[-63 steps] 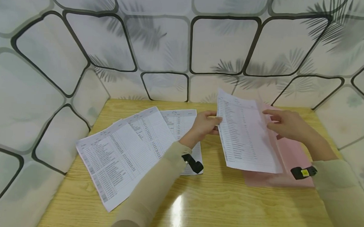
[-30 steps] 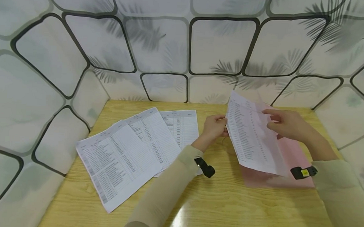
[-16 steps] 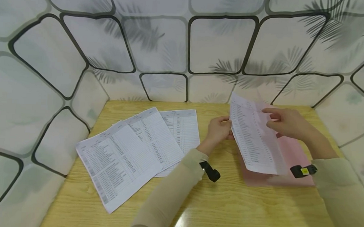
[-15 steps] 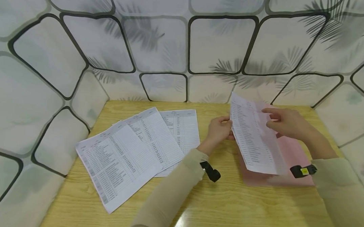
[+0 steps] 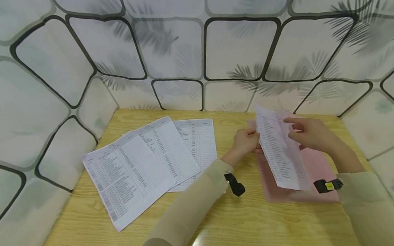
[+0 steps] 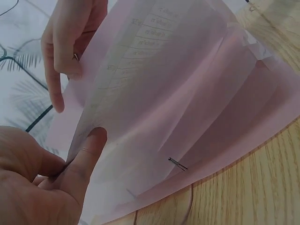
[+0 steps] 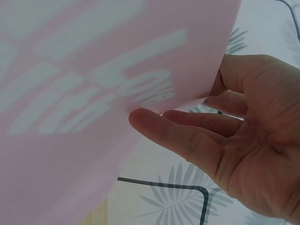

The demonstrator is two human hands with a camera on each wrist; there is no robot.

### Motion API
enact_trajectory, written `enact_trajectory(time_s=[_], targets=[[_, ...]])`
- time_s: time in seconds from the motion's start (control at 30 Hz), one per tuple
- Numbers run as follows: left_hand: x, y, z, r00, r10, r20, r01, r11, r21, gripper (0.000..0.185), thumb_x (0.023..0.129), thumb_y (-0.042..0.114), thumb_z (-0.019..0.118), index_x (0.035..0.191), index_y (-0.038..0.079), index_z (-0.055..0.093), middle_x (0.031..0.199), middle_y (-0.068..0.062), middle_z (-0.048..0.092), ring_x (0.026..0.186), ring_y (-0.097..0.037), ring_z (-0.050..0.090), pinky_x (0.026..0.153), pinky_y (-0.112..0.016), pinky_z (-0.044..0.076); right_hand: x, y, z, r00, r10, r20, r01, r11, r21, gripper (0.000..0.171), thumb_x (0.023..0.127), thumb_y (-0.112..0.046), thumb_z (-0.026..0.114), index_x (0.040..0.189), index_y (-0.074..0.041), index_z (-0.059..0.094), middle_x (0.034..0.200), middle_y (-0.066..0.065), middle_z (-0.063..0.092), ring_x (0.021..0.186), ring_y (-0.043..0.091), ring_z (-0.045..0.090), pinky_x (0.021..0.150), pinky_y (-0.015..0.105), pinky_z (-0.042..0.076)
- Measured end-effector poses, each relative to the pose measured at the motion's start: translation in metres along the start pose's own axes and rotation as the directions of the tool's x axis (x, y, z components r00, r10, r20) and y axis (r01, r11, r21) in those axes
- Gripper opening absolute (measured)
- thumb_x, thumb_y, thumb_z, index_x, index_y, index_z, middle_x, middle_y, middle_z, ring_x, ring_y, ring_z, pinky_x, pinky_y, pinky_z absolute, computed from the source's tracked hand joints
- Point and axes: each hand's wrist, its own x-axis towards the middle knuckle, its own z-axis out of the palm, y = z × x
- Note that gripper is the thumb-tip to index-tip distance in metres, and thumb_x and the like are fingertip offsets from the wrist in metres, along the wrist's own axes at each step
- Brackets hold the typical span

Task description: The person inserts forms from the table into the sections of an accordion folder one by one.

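Note:
My left hand (image 5: 244, 142) pinches the left edge of a printed paper sheet (image 5: 279, 152), thumb on one face and fingers behind. The sheet stands tilted over a pink folder (image 5: 317, 172) on the table. My right hand (image 5: 310, 133) holds the folder's raised cover, and in the right wrist view the thumb lies over the pink cover (image 7: 84, 154) with fingers behind it. In the left wrist view a small metal prong (image 6: 177, 164) and a thin cord (image 6: 190, 206) show by the folder's edge. Whether more sheets lie behind the held one, I cannot tell.
Several printed sheets (image 5: 128, 178) lie fanned and overlapping on the left of the wooden table (image 5: 238, 227). Patterned walls (image 5: 173, 56) close in the back and both sides. The left forearm passes just over the right edge of the sheets.
My left hand has moved rightward, carrying the sheet's left edge toward the folder. More of the folder's left part now shows. The right hand has stayed nearly still.

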Motion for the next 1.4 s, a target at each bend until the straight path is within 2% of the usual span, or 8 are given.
enact_trajectory(time_s=[0.13,0.3,0.5,1.07,1.23,1.3,1.4], targets=[[0.0,0.0,0.003,1.0,0.0,0.026,-0.001,1.0,0.014,0.035,0.109,0.008,0.054,0.14,-0.006,0.063,0.106,-0.028,0.077,0.094,-0.049,0.076,0.08,-0.052,0.066,0.0,0.0,-0.001,1.0,-0.008,0.0,0.008,1.0,0.003,0.056,0.101,-0.014,0.059,0.153,0.002,0.048,0.138,0.044,0.056,0.101,0.04,0.075,0.062,0.037,0.065],[0.002,-0.002,0.008,0.998,0.006,0.06,-0.008,1.0,0.028,0.03,0.109,0.007,0.053,0.131,-0.008,0.068,0.099,-0.029,0.077,0.092,-0.049,0.076,0.073,-0.046,0.067,-0.001,0.0,-0.003,1.0,-0.019,0.007,0.019,1.0,0.016,0.056,0.101,-0.013,0.058,0.153,0.002,0.048,0.138,0.044,0.056,0.103,0.04,0.074,0.062,0.036,0.065],[0.005,-0.006,0.016,0.997,0.003,0.076,-0.004,1.0,0.009,0.028,0.109,0.007,0.054,0.125,-0.01,0.07,0.093,-0.03,0.077,0.092,-0.051,0.075,0.072,-0.048,0.067,-0.001,-0.001,-0.004,1.0,-0.013,0.011,0.013,1.0,0.019,0.057,0.102,-0.014,0.058,0.155,0.002,0.046,0.14,0.043,0.056,0.104,0.041,0.074,0.063,0.038,0.066],[0.008,-0.007,0.032,1.0,-0.022,0.02,0.019,0.993,0.114,0.028,0.108,0.011,0.058,0.128,-0.004,0.07,0.095,-0.018,0.079,0.086,-0.044,0.078,0.067,-0.041,0.067,-0.002,0.001,-0.005,1.0,-0.031,0.007,0.03,0.999,0.013,0.056,0.102,-0.013,0.059,0.155,0.002,0.047,0.138,0.043,0.057,0.104,0.04,0.073,0.062,0.037,0.065],[0.009,-0.007,0.033,1.0,-0.031,0.0,0.031,0.991,0.128,0.031,0.106,0.01,0.06,0.132,-0.005,0.068,0.089,-0.018,0.079,0.084,-0.04,0.079,0.066,-0.038,0.067,-0.001,0.002,-0.004,0.999,-0.033,0.005,0.033,0.999,0.004,0.055,0.102,-0.013,0.059,0.154,0.002,0.048,0.138,0.043,0.058,0.104,0.039,0.073,0.061,0.035,0.064],[0.01,-0.008,0.034,1.0,-0.019,-0.012,0.02,0.989,0.143,0.028,0.105,0.01,0.062,0.126,-0.005,0.07,0.084,-0.018,0.079,0.077,-0.035,0.079,0.062,-0.034,0.066,-0.001,0.002,-0.003,0.999,-0.033,0.005,0.033,0.999,0.0,0.055,0.102,-0.013,0.059,0.154,0.001,0.048,0.138,0.043,0.058,0.101,0.037,0.073,0.061,0.035,0.064],[0.013,-0.011,0.035,0.998,0.019,-0.057,-0.008,0.981,0.195,0.017,0.101,0.009,0.065,0.109,-0.002,0.076,0.074,-0.013,0.077,0.059,-0.021,0.073,0.052,-0.024,0.058,-0.001,0.003,-0.003,0.999,-0.044,-0.004,0.044,0.999,-0.007,0.052,0.102,-0.013,0.058,0.151,0.0,0.052,0.137,0.042,0.059,0.097,0.034,0.073,0.06,0.032,0.063]])
